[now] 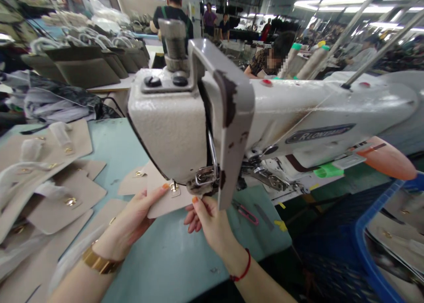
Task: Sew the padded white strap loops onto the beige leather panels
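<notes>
Panel (183, 201), beige, held at two points and lying partly beneath the head of the sewing machine (165, 117). Left hand (136, 213): thumb pressed on the upper face, fingers below, closed to the panel's thickness. Right hand (211, 217): thumb and forefinger appear nipped at the near right edge, remaining fingers loosely curled. Gold-coloured fitting (174, 188): just beyond the left thumb tip, close to the machine head. Needle position cannot be confirmed; the machine hides it.

Risks, as judged: the fitting could snag on the head if the panel were shifted while raised. Uneven pull between the hands could skew the panel. Right fingertips could be pinched, being close to the mechanism (snips (245, 211), right of that hand, pose no obstruction). Loose beige pieces (62, 223), left of the left hand, could be dragged by the wristwatch (99, 259).
</notes>
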Motion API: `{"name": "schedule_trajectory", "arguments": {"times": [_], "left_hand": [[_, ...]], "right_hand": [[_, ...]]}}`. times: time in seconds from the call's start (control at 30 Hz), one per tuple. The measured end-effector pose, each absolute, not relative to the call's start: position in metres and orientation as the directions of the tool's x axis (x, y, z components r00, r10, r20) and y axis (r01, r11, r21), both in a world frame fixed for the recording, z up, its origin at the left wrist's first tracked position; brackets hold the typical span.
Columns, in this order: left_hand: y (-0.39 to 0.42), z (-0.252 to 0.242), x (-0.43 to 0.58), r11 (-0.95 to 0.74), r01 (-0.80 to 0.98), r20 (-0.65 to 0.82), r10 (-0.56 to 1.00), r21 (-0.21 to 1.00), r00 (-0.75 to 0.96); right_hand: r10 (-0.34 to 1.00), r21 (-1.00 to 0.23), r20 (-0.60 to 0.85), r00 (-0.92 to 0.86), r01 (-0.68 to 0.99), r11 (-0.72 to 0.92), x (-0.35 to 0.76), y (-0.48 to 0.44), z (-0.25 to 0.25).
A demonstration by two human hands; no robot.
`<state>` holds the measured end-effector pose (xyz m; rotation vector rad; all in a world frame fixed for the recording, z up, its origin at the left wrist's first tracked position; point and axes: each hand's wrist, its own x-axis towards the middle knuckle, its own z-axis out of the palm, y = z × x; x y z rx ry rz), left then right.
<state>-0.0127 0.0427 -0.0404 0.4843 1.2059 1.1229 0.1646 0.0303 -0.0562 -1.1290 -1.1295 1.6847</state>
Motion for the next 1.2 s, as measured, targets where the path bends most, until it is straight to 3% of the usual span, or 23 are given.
{"name": "schedule_trajectory", "arguments": {"times": [0.17,0.37,1.2], "left_hand": [[0.037,-0.032,-0.019,0.468,-0.093,-0.453,0.879,0.879,0.146],[0.039,-0.021,-0.018,0.405,0.022,-0.403,0.903,0.914,0.15],[0.047,-0.032,-0.025,0.358,0.018,-0.357,0.926,0.934,0.119]], "right_hand": [[0.921,-0.945,-0.26,-0.289,-0.121,-0.304,0.166,0.03,-0.051],[0.906,-0.934,-0.261,-0.334,-0.151,-0.325,0.161,0.028,-0.053],[0.94,-0.936,-0.255,-0.226,-0.186,-0.298,0.141,0.031,-0.053]]}}
